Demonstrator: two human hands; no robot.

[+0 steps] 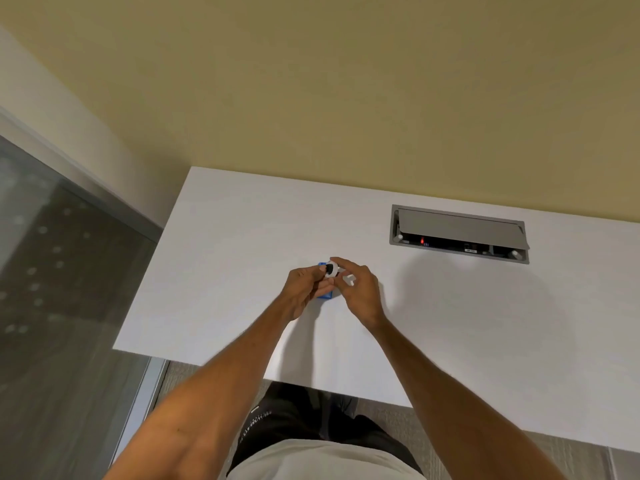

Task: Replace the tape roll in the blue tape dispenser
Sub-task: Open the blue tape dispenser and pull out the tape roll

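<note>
Over the middle of the white table (242, 237), my left hand (304, 289) pinches a small white tape roll with a black core (331, 269) between thumb and fingers. The blue tape dispenser (325, 295) sits on the table just under that hand, mostly hidden; only a blue tip above the fingers and a blue corner below them show. My right hand (358, 287) hovers right beside the roll, fingers curled, its forefinger touching the top of the roll. Something small and white (349, 279) shows between its fingers; I cannot tell what it is.
A grey recessed cable box (459, 233) with its lid tipped open sits in the table at the back right, a red light inside. A yellow wall stands behind the table. A glass panel and floor lie to the left, past the table's left edge.
</note>
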